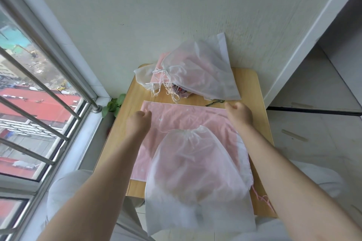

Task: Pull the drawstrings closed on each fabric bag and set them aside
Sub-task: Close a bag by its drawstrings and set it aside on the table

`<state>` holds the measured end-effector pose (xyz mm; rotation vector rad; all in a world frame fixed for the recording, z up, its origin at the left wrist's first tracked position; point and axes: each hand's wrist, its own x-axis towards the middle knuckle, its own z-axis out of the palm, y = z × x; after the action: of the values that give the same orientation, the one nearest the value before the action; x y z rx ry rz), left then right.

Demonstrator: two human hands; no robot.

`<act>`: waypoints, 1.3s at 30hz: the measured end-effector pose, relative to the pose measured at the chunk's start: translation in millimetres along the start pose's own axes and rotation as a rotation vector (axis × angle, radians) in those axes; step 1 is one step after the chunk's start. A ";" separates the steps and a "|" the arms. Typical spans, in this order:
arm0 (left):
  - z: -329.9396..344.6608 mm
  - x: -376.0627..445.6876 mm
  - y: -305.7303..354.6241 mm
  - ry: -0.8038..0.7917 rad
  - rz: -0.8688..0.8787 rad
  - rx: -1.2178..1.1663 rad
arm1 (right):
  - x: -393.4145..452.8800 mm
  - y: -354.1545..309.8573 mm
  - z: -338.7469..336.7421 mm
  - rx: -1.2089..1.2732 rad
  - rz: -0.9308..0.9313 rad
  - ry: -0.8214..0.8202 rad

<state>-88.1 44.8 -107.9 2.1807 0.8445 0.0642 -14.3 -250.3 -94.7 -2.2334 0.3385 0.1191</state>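
Both hands reach out over the tabletop (252, 88), well apart. The left hand (138, 122) has its fingers curled, seemingly pinching the left edge of the pink sheet (182, 121); whether it truly grips it I cannot tell. The right hand (240, 114) has its fingers curled near the sheet's far right corner, and I cannot tell if it holds anything.

Largest first: the wooden tabletop stands against a white wall beside a barred window (35, 92). The pink sheet lies flat across its middle. On the sheet, between the forearms, lies a white fabric bag (195, 178) with its mouth gathered shut at the top, its lower end hanging past the tabletop's near edge. A pink drawstring (261, 197) trails from its right side over the near right corner.

At the far edge is a pile of bags (197, 70), cinched, leaning on the wall, white cords (161, 78) hanging loose to the left. Some colourful item shows beneath the pile, too hidden to identify. Green leaves (113, 104) sit by the window sill.
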 end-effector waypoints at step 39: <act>21.2 -65.5 49.0 -0.151 0.016 -0.197 | -54.2 -45.5 48.4 0.767 0.419 -0.426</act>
<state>-105.6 -31.0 -74.8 1.9802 0.7050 -0.0093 -52.0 -174.5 -80.4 -1.3158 0.5076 0.5755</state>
